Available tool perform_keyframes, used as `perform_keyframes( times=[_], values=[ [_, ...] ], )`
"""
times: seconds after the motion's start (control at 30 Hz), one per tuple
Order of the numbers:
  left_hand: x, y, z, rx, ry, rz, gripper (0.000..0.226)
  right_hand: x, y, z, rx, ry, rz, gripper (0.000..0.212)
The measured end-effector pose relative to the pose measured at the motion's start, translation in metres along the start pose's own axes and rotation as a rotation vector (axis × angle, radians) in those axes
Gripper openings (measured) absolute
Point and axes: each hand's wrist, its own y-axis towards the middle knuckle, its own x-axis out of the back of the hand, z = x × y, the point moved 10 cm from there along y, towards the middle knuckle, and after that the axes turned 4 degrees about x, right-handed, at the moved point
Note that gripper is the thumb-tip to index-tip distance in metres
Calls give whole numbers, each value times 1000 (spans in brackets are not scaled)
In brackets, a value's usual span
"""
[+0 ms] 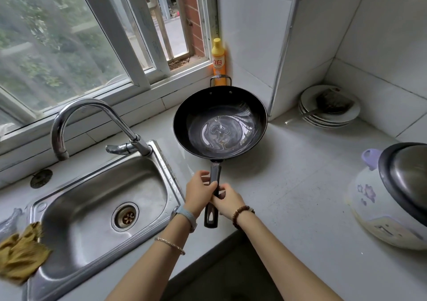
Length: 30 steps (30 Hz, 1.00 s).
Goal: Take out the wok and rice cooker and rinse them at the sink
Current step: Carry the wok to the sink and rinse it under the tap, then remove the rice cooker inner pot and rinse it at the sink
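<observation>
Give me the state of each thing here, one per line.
wok: upright, water pooled inside, gripped by left hand and right hand.
faucet: off, no water running.
sink: empty, drain unplugged.
rice cooker: lid open.
detergent bottle: upright, capped.
plates: stacked, spatula on top.

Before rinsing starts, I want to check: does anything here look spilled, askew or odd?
Nothing looks spilled. Two small oddities: a shiny liquid pools in the bottom of the wok, and a soiled spatula lies across the stack of plates in the corner.
</observation>
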Motion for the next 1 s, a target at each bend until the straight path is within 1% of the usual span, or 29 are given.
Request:
perform_keyframes(
  times=[0.1,0.3,0.47,0.57,0.77,0.9,1.0],
  values=[
    [14,-14,-24,-151,70,-55,37,38,-17,14,97,-40,-155,49],
    [25,-55,-93,-527,155,-127,33,119,-81,56,363,-93,-539,44],
    [12,-107,-151,-834,187,-124,33,171,-164,69,469,-163,-841,41],
    [-4,-136,-176,-991,225,-104,34,196,-213,62,471,-212,-971,40],
    [-51,-182,-214,-1147,228,14,37,249,-301,37,481,-235,-1232,36],
    [-88,-207,-232,-1213,247,40,36,294,-331,8,388,-220,-1315,35],
    [-116,-214,-244,-1252,285,65,36,331,-340,-16,305,-232,-1332,32]
  ],
)
